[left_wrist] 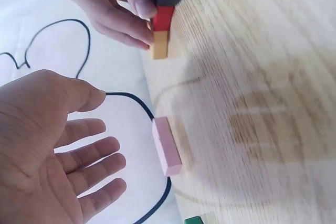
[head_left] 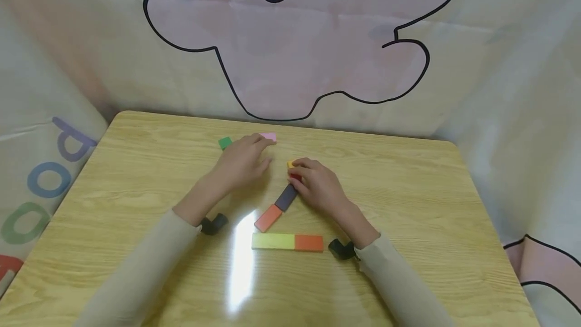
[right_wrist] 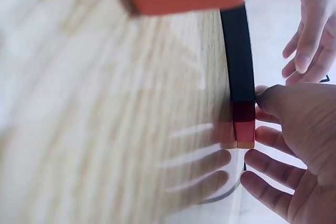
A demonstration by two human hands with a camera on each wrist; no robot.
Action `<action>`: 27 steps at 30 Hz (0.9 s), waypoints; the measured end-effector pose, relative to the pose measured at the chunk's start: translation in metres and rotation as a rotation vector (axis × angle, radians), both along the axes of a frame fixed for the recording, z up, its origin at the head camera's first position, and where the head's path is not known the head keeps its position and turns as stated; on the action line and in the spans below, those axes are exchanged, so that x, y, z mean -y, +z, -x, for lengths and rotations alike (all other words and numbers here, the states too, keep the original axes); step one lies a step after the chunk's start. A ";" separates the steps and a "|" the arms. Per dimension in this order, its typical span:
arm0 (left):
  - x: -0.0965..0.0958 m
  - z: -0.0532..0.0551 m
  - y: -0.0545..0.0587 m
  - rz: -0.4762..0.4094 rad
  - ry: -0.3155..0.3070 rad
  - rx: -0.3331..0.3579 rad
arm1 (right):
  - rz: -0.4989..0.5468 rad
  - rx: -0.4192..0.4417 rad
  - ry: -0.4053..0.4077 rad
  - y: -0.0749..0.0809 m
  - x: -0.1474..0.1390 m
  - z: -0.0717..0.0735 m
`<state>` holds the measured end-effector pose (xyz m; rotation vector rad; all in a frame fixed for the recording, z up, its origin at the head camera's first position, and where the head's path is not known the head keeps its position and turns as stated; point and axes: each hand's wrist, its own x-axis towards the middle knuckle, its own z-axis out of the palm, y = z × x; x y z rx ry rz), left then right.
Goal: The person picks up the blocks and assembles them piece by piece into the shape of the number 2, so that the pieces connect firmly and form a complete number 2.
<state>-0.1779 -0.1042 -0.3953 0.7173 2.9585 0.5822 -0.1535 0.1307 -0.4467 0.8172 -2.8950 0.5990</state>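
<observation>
My right hand (head_left: 320, 185) pinches a small red block (head_left: 295, 177) between thumb and fingers. This block lies in a slanting row, with a yellow-orange block (left_wrist: 159, 45) at its far end and a dark grey block (head_left: 286, 198) then a coral block (head_left: 268, 218) toward me. Over the back of the table, my left hand (head_left: 240, 163) holds nothing, its fingers spread and relaxed. In the head view its fingertips overlap a pink block (left_wrist: 167, 146); the left wrist view shows them apart from it. A green block (head_left: 224, 143) sits beside that hand, partly covered by it.
Nearer to me, a long yellow-green block (head_left: 273, 241) and an orange block (head_left: 309, 243) lie end to end on the wooden table (head_left: 136, 165). Printed cloth (head_left: 290, 64) hangs behind the table's back edge and along both sides. Black wrist devices (head_left: 214, 224) sit under both wrists.
</observation>
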 end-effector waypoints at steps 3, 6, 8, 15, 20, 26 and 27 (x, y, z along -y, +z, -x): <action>0.002 0.008 -0.003 0.010 -0.002 0.015 | 0.003 0.005 0.007 0.001 0.002 0.000; 0.004 0.015 -0.006 0.014 -0.004 0.020 | 0.000 0.001 0.006 0.000 0.003 0.000; 0.004 0.019 -0.009 0.010 -0.003 0.014 | -0.002 -0.007 0.004 0.000 0.003 0.000; 0.004 0.030 -0.017 0.024 0.006 0.046 | 0.002 -0.009 -0.001 0.001 0.002 0.000; 0.003 0.032 -0.022 0.036 0.010 0.049 | -0.005 -0.013 0.001 0.001 0.003 0.000; 0.001 0.033 -0.025 0.010 -0.010 0.035 | -0.018 -0.027 -0.001 0.002 0.002 0.001; 0.001 0.033 -0.026 0.006 -0.012 0.034 | -0.016 -0.027 0.000 0.002 0.002 0.001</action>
